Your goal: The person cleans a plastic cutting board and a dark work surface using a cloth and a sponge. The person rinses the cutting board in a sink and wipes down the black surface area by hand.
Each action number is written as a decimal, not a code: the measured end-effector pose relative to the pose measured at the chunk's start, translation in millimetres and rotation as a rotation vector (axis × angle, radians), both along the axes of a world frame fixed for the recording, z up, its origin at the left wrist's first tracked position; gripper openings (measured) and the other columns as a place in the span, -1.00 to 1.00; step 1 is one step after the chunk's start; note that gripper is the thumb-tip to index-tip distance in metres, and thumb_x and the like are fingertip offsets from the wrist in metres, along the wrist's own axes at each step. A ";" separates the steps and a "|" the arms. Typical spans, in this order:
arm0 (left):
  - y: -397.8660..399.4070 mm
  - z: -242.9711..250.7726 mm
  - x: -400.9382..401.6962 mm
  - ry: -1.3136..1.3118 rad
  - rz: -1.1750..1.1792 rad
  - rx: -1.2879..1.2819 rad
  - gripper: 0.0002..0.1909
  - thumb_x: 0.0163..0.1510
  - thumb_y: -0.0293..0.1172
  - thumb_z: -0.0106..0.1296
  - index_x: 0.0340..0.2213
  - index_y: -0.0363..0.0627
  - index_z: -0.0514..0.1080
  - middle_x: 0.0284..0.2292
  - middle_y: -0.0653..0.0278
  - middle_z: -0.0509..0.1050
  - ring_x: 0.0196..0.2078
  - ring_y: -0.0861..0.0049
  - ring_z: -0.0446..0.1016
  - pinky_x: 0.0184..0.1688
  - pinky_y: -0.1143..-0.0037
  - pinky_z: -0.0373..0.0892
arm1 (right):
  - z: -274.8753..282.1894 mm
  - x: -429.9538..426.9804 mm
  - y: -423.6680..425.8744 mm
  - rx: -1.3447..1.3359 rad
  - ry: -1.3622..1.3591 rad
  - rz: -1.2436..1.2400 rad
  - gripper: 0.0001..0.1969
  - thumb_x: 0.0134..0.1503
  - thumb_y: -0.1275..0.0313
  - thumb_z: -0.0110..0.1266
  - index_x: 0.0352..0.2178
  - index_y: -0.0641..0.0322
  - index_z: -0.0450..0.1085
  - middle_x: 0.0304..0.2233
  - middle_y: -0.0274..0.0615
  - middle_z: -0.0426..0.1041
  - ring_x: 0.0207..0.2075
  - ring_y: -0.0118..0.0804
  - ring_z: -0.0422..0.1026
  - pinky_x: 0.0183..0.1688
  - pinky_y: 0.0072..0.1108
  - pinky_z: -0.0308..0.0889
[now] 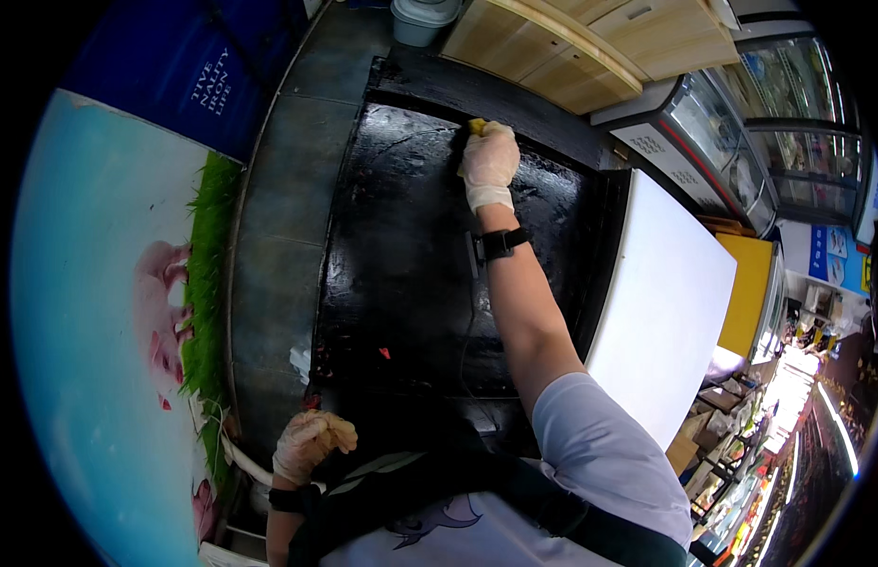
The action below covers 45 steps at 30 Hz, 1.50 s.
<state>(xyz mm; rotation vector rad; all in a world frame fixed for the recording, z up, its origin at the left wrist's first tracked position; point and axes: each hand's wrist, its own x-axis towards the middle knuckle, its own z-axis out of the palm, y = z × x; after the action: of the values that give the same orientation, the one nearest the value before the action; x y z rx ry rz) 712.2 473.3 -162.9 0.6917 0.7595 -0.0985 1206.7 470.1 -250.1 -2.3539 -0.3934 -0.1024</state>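
My right hand [490, 159], in a whitish glove, reaches to the far edge of a black, wet-looking worktop [403, 234]. It is closed around a yellow sponge-like pad [476, 127], mostly hidden by the fingers and pressed against the surface. A black strap [503, 243] circles that wrist, and a thin cable runs back from it. Close to my body at the lower left is my gloved left hand [313, 443]. Its fingers curl loosely and nothing shows in them. A small red scrap [384, 353] lies on the near part of the worktop.
Grey floor tiles [286, 191] run along the left, beside a wall mural [92, 248]. Crumpled white plastic [301, 363] lies by the worktop's left edge. A white panel [666, 283] borders it on the right. Wooden cabinets [531, 53], a grey bucket [419, 32] and glass-fronted coolers [729, 149] stand beyond.
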 end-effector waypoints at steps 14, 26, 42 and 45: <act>-0.9 2.8 -14.9 0.043 0.035 0.050 -0.51 0.02 -0.15 -0.14 -0.45 -0.47 0.52 -0.51 -0.09 0.54 -0.47 0.26 0.50 -0.26 0.44 0.40 | -20.5 -34.7 104.2 0.020 -0.450 0.378 -0.96 0.04 0.47 0.06 -0.47 0.18 0.39 -0.43 -0.10 0.41 -0.45 -0.07 0.48 -0.42 -0.35 0.44; 6.1 1.8 -26.5 -0.008 0.037 0.012 -0.46 0.06 -0.07 -0.05 -0.35 -0.50 0.49 -0.43 -0.10 0.54 -0.40 0.24 0.51 -0.23 0.43 0.41 | -2.4 -57.7 135.2 -0.210 -0.404 0.526 -0.91 0.02 0.53 -0.01 -0.46 0.16 0.45 -0.35 -0.13 0.47 -0.26 -0.07 0.50 -0.19 -0.35 0.43; 4.7 -6.2 -41.3 -0.121 -0.027 0.089 -0.44 0.13 -0.08 -0.14 -0.28 -0.50 0.48 -0.39 -0.07 0.55 -0.35 0.24 0.53 -0.24 0.44 0.41 | 6.3 -79.5 117.8 -0.346 -0.451 0.618 -0.87 0.00 0.47 0.01 -0.36 0.10 0.44 -0.36 -0.18 0.45 -0.32 -0.15 0.49 -0.31 -0.40 0.44; -4.2 -0.1 -36.2 -0.084 0.123 -0.033 -0.54 0.15 -0.21 -0.22 -0.40 -0.42 0.50 -0.49 -0.02 0.55 -0.47 0.38 0.50 -0.31 0.56 0.41 | 4.8 -119.3 78.7 -0.515 -0.431 0.869 -0.80 -0.01 0.49 0.03 -0.30 0.08 0.46 -0.34 -0.19 0.45 -0.28 -0.13 0.49 -0.29 -0.40 0.44</act>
<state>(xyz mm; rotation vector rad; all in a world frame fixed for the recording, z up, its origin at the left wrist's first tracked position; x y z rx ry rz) 676.0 469.2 -163.0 0.6127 0.7169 0.0299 1087.4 548.8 -245.3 -2.4009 -1.7836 -0.0974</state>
